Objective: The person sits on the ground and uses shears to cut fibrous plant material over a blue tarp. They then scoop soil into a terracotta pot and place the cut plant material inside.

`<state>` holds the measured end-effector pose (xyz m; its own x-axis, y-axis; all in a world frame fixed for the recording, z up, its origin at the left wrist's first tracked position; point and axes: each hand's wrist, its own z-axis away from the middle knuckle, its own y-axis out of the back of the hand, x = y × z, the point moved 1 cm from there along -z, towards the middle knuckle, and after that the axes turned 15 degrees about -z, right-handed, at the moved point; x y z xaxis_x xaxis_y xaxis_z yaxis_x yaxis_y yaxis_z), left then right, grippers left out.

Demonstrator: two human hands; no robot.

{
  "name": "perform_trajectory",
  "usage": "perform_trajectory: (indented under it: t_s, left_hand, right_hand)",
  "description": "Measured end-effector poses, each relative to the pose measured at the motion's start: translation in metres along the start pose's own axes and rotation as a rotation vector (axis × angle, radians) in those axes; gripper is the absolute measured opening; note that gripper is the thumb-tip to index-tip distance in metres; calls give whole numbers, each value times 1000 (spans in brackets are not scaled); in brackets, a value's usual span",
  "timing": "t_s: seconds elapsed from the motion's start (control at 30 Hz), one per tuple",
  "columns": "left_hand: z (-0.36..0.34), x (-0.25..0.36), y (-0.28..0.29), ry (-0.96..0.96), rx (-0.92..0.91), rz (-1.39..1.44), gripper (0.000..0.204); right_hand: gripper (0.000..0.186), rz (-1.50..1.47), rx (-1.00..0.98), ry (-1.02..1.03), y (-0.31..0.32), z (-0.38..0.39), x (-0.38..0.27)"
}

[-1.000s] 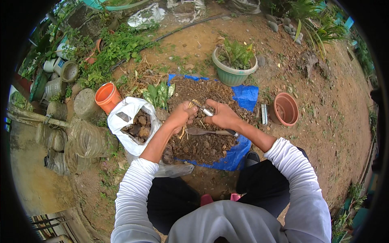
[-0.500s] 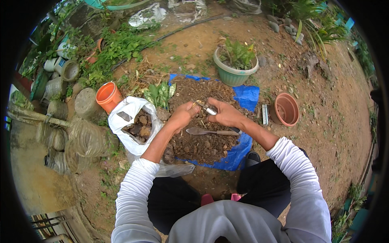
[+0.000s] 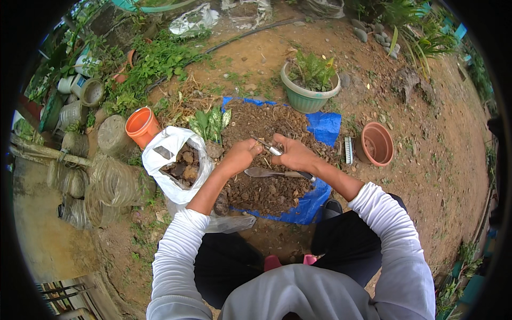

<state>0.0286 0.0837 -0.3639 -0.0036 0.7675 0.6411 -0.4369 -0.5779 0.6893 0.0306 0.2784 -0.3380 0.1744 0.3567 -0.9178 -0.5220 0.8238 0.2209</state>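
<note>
My left hand [image 3: 240, 156] is closed on a small pale piece of dry plant matter, partly hidden by its fingers. My right hand [image 3: 297, 156] grips a metal cutting tool with a pale handle [image 3: 274, 150], whose tip reaches to my left fingertips. Below both hands, a trowel [image 3: 261, 173] lies on a heap of dark soil [image 3: 258, 194] spread over a blue tarp [image 3: 322, 126]. A white plastic sack [image 3: 160, 152] of clods stands just left of my left hand. A variegated leafy plant [image 3: 210, 125] rests beyond that hand.
A green pot with a fern [image 3: 308, 97] stands beyond the tarp; an empty terracotta-coloured pot [image 3: 376, 144] and a brush [image 3: 349, 150] are at right. An orange bucket [image 3: 141, 128], stacked containers [image 3: 85, 92] and bagged bundles [image 3: 114, 181] line the left side. A hose [image 3: 224, 44] crosses the back.
My hands have shifted slightly, the tool's tip staying at my left fingertips. The pale strands that hung below my left hand a second ago no longer show there.
</note>
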Motion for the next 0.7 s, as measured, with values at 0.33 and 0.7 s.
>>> perform_trajectory:
  t_s: [0.33, 0.7]
  left_hand:
    - [4, 7, -8, -191, 269, -372, 21]
    - [-10, -14, -6, 204, -7, 503, 16]
  right_hand:
    - [20, -789, -25, -439, -7, -8, 12]
    - [69, -348, -94, -243, -8, -8, 13]
